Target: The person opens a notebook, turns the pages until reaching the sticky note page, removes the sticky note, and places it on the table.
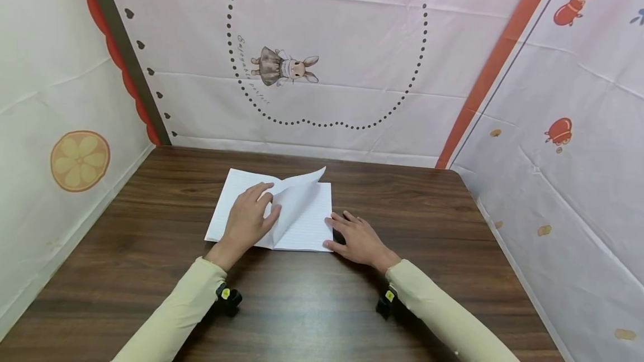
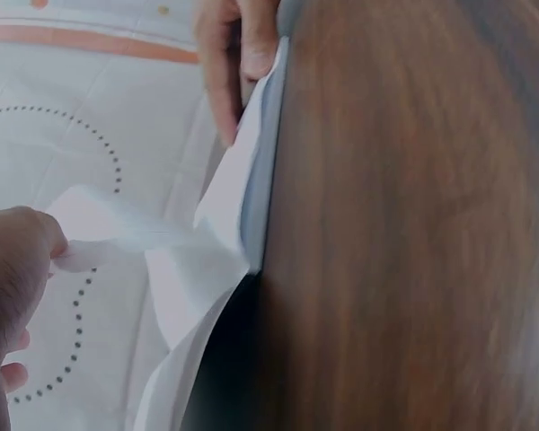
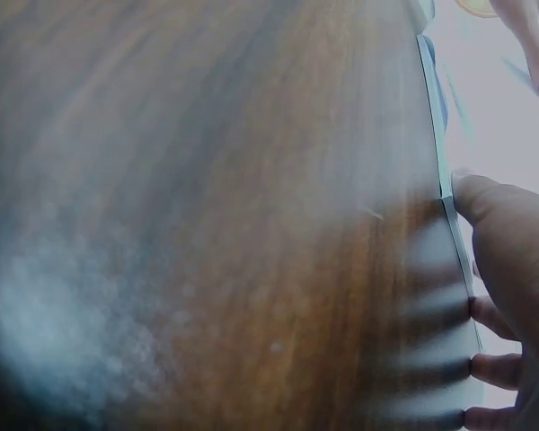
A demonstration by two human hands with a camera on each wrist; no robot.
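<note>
A white notebook (image 1: 314, 222) with lined pages lies open on the dark wood table. One loose-standing page (image 1: 297, 200) is lifted and curls up between its two halves. My left hand (image 1: 247, 218) is over the left half, pinching the raised page near the thumb; in the left wrist view this left hand (image 2: 13, 287) is at the left edge with the page at its thumb tip. Along the notebook's right edge rests my right hand (image 1: 358, 241), fingers spread and thumb near the lower corner. The right wrist view shows the right hand's thumb (image 3: 499, 211) touching that edge.
The brown table (image 1: 302, 306) reaches the printed cloth (image 1: 352, 60) behind it and side cloths at left and right. Black wrist cameras (image 1: 230, 298) are strapped below both yellow sleeves (image 1: 176, 312), just above the tabletop.
</note>
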